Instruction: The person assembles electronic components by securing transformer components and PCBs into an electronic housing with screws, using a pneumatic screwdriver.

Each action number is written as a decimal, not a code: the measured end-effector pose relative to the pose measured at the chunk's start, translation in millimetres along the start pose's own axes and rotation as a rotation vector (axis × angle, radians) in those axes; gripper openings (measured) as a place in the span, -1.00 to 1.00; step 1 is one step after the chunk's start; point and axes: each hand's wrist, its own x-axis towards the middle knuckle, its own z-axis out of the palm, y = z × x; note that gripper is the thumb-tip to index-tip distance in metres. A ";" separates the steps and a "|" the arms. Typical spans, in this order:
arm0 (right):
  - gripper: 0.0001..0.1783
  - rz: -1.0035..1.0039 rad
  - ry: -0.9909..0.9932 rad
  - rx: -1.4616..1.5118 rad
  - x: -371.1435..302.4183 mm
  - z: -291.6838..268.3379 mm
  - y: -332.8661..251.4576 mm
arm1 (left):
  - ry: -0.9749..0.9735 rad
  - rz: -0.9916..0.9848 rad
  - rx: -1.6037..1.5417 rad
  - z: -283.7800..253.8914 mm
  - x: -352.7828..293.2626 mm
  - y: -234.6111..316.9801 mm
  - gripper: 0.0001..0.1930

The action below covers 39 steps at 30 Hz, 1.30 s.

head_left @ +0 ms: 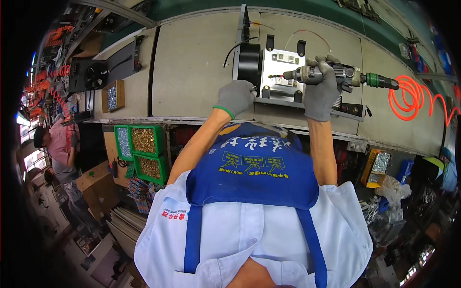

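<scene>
A grey-gloved right hand of mine (322, 91) is wrapped round an air-powered screwdriver (350, 75) lying level, its bit pointing left. The bit tip is over a silvery metal plate (282, 72) that carries small terminal blocks and black upright brackets; whether it touches a screw I cannot tell. My left hand (235, 99), in a grey glove with a green cuff, is closed beside the lower end of a black round housing (249, 64). A small shiny bit shows at its fingertips, too small to name. Plate and housing sit in a dark metal frame (283, 102).
An orange coiled air hose (408, 98) runs from the tool to the right. On the bench (192, 62), left, stand another black unit (89, 74) and a cardboard box of screws (113, 96). Green bins of fasteners (161, 144) sit below the bench edge. A person (62, 144) stands far left.
</scene>
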 end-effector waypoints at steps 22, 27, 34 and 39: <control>-0.72 -0.027 -0.041 0.174 3.0 6.2 -27.8 | 0.017 0.003 -1.332 -12.5 -16.3 5.5 -0.77; -0.75 -0.020 -0.091 -0.032 -8.5 5.8 -14.9 | 0.017 0.031 -1.319 11.8 -6.9 5.3 -0.78; -0.72 0.013 -0.108 0.072 -20.0 19.0 -18.4 | 0.070 -0.048 -1.251 8.4 -6.2 11.0 -0.80; -0.69 0.019 -0.124 0.146 -19.0 19.1 -16.8 | 0.070 -0.015 -1.337 11.9 -3.6 2.9 -0.80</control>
